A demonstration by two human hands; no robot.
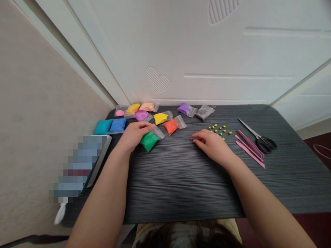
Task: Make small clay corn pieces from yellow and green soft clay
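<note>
My left hand point(134, 135) lies on the dark table point(181, 186), its fingers stretched over the green clay bag point(150, 141) and touching its top. My right hand point(212, 144) rests flat further right, its fingertips pressing a small red bit of clay point(192, 138) against the table. Beside that hand lie several tiny yellow-and-green clay pieces point(219, 130). An orange clay bag point(172, 125) and a yellow one point(160, 118) sit between the two hands, a little further back.
More clay bags line the back: pink point(120, 112), magenta point(141, 115), peach point(147, 106), purple point(184, 108), grey point(204, 112), two blue point(111, 126). Pink modelling tools point(249, 146) and black scissors point(258, 138) lie right. A blurred tablet point(82, 162) sits left. White door behind.
</note>
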